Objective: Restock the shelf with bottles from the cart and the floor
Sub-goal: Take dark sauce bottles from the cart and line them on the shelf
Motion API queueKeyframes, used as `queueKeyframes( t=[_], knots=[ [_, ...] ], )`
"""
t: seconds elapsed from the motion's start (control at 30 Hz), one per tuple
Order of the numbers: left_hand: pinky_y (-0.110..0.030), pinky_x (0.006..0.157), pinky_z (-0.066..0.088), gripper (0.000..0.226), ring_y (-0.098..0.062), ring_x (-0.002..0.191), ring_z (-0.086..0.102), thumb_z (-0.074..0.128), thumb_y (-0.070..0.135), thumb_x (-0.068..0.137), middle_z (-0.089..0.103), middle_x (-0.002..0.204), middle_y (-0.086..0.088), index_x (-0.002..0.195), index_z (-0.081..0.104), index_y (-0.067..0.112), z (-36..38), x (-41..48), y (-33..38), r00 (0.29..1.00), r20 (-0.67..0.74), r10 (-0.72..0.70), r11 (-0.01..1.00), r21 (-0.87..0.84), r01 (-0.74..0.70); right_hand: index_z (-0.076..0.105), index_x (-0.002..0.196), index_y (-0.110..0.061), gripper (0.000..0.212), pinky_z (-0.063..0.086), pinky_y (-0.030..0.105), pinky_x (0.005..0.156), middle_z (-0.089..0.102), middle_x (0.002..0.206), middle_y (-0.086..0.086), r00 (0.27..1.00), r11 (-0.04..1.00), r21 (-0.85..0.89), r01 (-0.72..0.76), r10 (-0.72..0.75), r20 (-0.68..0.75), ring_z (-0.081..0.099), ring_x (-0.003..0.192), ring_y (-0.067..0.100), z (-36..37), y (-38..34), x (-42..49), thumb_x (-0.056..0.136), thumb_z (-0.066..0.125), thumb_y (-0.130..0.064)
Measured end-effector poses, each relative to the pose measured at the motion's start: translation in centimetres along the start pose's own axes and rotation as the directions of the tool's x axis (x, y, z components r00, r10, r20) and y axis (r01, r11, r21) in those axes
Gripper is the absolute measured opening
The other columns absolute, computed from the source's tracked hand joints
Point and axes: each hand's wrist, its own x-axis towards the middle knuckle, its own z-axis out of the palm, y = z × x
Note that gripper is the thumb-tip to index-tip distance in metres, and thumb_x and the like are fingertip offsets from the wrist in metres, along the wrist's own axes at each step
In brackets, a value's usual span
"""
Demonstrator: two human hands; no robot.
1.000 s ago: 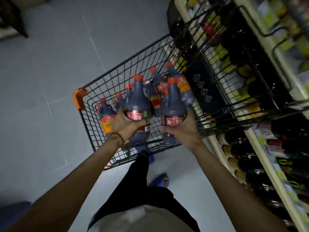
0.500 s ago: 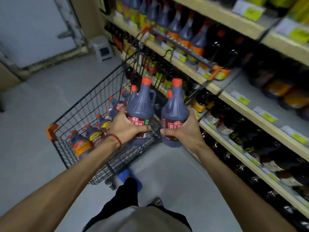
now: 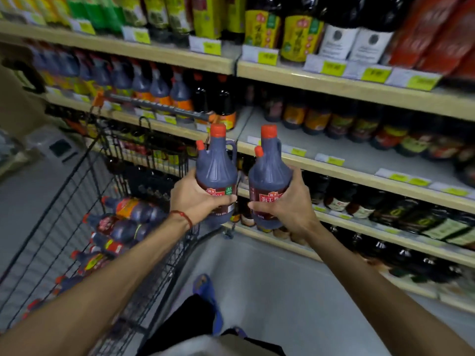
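Bottle L [image 3: 216,170] gripped low by L hand [image 3: 195,199], bottle R [image 3: 270,176] by R hand [image 3: 288,204].

The left hand [image 3: 195,199] grips a dark, red-capped bottle [image 3: 217,170] around its lower body, and the right hand [image 3: 285,204] grips a matching second bottle [image 3: 270,176]. Both are upright, side by side and close together, held in front of the shelf [image 3: 321,142], whose middle board has a bare stretch ahead of a row of dark bottles. A red cord [image 3: 183,217] circles the left wrist. On the left, the wire cart [image 3: 64,201] holds more bottles lying on their sides [image 3: 128,222]. Below, a blue slipper [image 3: 205,289] rests on the grey floor [image 3: 270,278].
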Motion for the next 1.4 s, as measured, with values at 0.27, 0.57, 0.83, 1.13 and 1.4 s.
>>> queueKeyframes(
  t=[0.27,0.57,0.83,1.13,1.4],
  knots=[
    [-0.046,0.087,0.061,0.083,-0.013,0.096,0.073,0.094,0.046,0.031,0.075,0.103,0.008,0.106,0.066,0.025,6.1,6.8,1.9,0.993,0.119,0.017,0.984,-0.180,0.005,0.040,0.121,-0.025,0.096,0.049,0.011,0.071,0.060,0.110,-0.014,0.990,0.994,-0.106,-0.022,0.006,-0.141,0.062,0.093,0.000,-3.2,1.6,3.8,0.050,0.104,-0.033],
    [-0.036,0.074,0.061,0.082,-0.008,0.088,0.070,0.089,0.068,0.031,0.071,0.093,0.021,0.102,0.058,0.038,8.1,14.2,2.6,0.972,0.189,0.140,0.990,-0.021,-0.138,0.040,0.127,-0.024,0.099,0.045,0.002,0.068,0.057,0.108,-0.022,0.980,0.991,-0.120,-0.051,0.027,-0.196,0.059,0.092,-0.018,-3.0,2.3,10.8,0.052,0.104,-0.027],
    [-0.036,0.074,0.060,0.087,-0.014,0.092,0.070,0.087,0.059,0.039,0.072,0.101,0.010,0.115,0.061,0.026,9.9,18.6,2.0,0.978,0.134,0.160,0.987,-0.042,-0.156,0.039,0.123,-0.032,0.100,0.050,0.008,0.069,0.058,0.112,-0.022,0.980,0.991,-0.131,-0.012,-0.015,-0.200,0.060,0.099,-0.012,-2.7,2.6,15.4,0.043,0.095,-0.053],
    [-0.035,0.081,0.061,0.084,-0.008,0.098,0.071,0.094,0.049,0.045,0.072,0.107,0.012,0.117,0.060,0.022,14.4,21.9,2.9,0.967,-0.089,0.239,0.936,-0.245,-0.254,0.033,0.130,-0.035,0.102,0.050,0.010,0.081,0.049,0.120,-0.037,0.959,0.979,-0.129,0.159,-0.184,-0.214,0.055,0.110,-0.012,-2.5,5.4,18.8,0.051,0.094,-0.051],
    [-0.035,0.090,0.059,0.088,-0.006,0.105,0.069,0.092,0.036,0.046,0.070,0.115,0.015,0.126,0.053,0.035,18.0,27.2,2.2,0.943,-0.145,0.298,0.881,-0.339,-0.330,0.037,0.133,-0.034,0.102,0.047,0.007,0.080,0.052,0.122,-0.031,0.921,0.961,-0.102,0.257,-0.276,-0.276,0.058,0.109,-0.006,-2.1,9.0,21.9,0.053,0.102,-0.038]
  ],
)
